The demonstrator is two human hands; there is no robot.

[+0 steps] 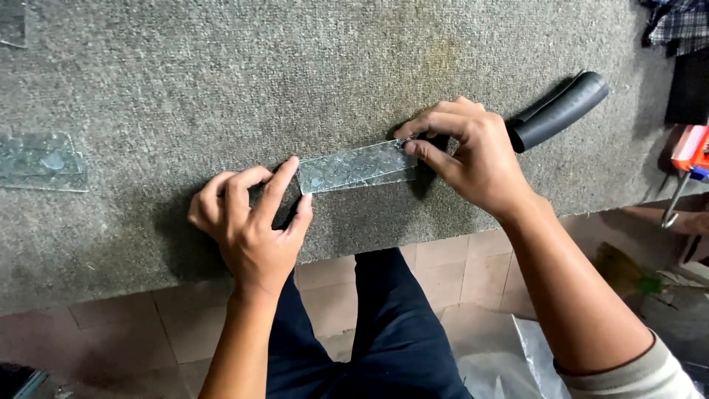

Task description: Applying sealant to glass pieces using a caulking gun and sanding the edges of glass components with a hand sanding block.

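Down at 6 o'clock: dark trousers (pixel 384 325) over a tiled floor (pixel 443 273), plus some crinkly clear plastic sheet (pixel 509 362) off toward 5.

Moving up to the near edge of a grey carpeted bench (pixel 221 74). Left hand (pixel 247 222) parked there around 7 o'clock from frame centre, fingers curled, thumb and index pinching the left end of a glass strip (pixel 358 166). Right hand (pixel 473 155) at about 2 o'clock from centre, closed, thumb and index pinched together right at the strip's other end, with what looks like a tiny metal bit between the fingertips, too small to make out properly.

About the glass strip: narrow rectangle, lying flat on the carpet dead centre, bridging the two hands. Long axis runs roughly 9 to 3, tilted a touch so the right end sits slightly farther up, more like 8-to-2. Clear with a greenish tint, surface textured and mottled-looking, a round blotch near the left end. Carpet showing through it.

Behind the right hand, a black rubbery handle (pixel 561 111) angling off toward 2 o'clock, resting on the carpet.

Farther out at 9 o'clock: stacked clear glass pieces (pixel 40 162) well apart from the hands. Top right corner: plaid cloth (pixel 679 26). Right edge: an orange tool (pixel 690 148)
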